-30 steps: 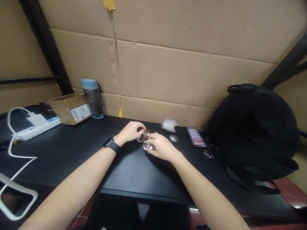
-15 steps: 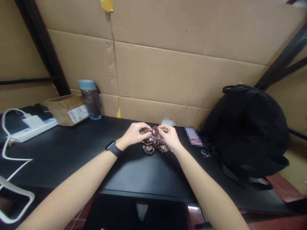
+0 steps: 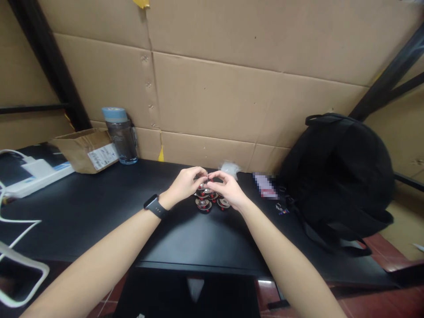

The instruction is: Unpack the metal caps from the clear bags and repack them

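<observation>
The hands hide part of the metal discs.

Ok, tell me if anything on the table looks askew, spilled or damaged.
The carton, left of the bottle, looks bent out of shape along its top. The discs overlap unevenly. No spill shows.

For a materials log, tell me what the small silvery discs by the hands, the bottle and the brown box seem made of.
Silvery discs: probably polished metal, given their bright glints; their red parts are too small to judge.
Bottle: likely smooth tinted plastic, though glass is possible, since it looks see-through.
Brown box: seemingly matte cardboard or stiff paper, with creased sides.
</observation>
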A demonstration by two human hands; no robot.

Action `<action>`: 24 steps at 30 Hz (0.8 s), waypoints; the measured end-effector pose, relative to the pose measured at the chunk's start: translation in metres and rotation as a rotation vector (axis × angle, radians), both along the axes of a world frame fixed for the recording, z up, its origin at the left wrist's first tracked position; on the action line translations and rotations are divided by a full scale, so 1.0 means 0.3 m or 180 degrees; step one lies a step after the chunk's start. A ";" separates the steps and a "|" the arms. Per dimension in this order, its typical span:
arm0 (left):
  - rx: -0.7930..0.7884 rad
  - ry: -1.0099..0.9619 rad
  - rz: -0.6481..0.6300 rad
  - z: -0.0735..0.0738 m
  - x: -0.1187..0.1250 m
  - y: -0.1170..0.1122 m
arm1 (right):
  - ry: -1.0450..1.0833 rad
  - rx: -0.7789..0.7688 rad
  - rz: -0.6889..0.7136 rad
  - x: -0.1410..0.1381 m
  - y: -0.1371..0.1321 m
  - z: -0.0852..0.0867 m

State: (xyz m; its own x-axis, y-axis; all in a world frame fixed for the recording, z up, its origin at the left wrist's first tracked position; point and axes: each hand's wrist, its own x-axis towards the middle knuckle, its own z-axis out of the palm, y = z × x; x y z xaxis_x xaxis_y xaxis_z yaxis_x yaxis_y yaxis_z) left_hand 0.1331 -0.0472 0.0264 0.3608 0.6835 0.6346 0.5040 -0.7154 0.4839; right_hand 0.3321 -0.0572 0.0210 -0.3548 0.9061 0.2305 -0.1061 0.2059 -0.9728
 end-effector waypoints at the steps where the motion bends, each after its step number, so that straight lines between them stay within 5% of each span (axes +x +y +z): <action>1: -0.0090 -0.0019 -0.0054 0.001 -0.002 0.000 | -0.0024 0.0057 -0.0042 -0.001 0.000 -0.003; 10: -0.0265 0.0115 -0.0469 0.005 -0.005 0.004 | -0.0150 0.0306 -0.0034 0.003 0.005 -0.022; 14: -0.0185 0.0226 -0.0240 0.034 -0.058 0.031 | -0.0327 0.0486 -0.0246 0.028 0.031 -0.021; 17: -0.0252 0.0340 0.0135 0.043 -0.157 0.078 | -0.0958 0.0854 -0.0633 0.102 0.073 -0.015; 21: -0.0968 0.0963 0.0196 0.019 -0.306 0.141 | -0.2623 0.1344 -0.1234 0.243 0.129 -0.004; 24: -0.1275 0.1221 0.0117 -0.010 -0.376 0.172 | -0.3370 0.1277 -0.1214 0.327 0.157 -0.012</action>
